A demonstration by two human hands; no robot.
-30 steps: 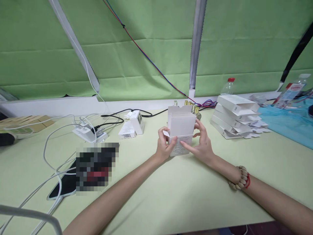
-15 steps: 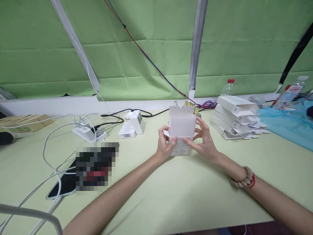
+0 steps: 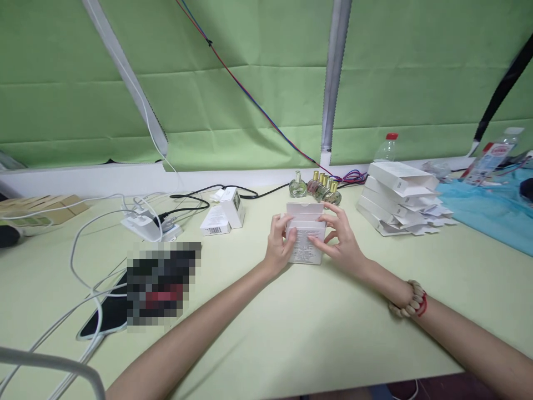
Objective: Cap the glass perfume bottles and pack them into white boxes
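Note:
A small white carton (image 3: 306,248) with fine print on its front stands upright on the table before me. Its back flap (image 3: 305,209) sticks up, and the edge of a white insert shows just above the front panel. My left hand (image 3: 278,244) grips the carton's left side, thumb on the front. At the right side, my right hand (image 3: 339,236) holds it with the thumb against the print and the fingers curled at the top edge. Behind the carton stand several small glass bottles with gold caps (image 3: 322,188) and a pale green one (image 3: 297,186).
Several flat white cartons (image 3: 397,197) are stacked at the right, near a blue plastic sheet (image 3: 495,205). Two white boxes (image 3: 222,214) lie left of centre. Further left are a power strip (image 3: 145,225) with cables and a partly blurred dark tablet-like thing (image 3: 110,308).
The white insert has gone down into the carton, and the flap sits lower. My right hand's fingers came down with it. The bottles behind are now in sight.

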